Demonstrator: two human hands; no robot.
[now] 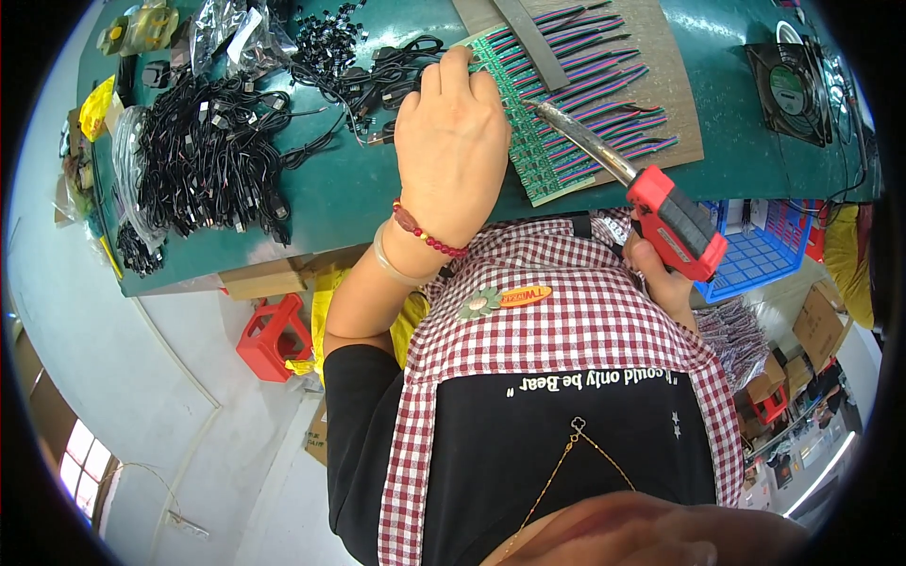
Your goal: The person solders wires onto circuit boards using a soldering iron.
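A green circuit board panel (528, 151) lies on a brown board, with rows of multicoloured wires (613, 113) running off its right side. My left hand (453, 141) is closed at the panel's left edge, its fingertips turned away, so what they pinch is hidden. Black cables lie just beside that hand. My right hand (661, 278) grips a red and black soldering iron (675, 222) by its handle. The iron's metal barrel slants up and left, its tip at the panel near the wire ends. A flat grey metal bar (533, 42) rests across the wires.
Bundled black USB cables (212, 151) cover the left of the green table (326, 208). Small black parts (326, 42) are heaped at the back. A square black fan (791, 92) stands far right. Below the table are a blue crate (755, 269) and a red stool (269, 340).
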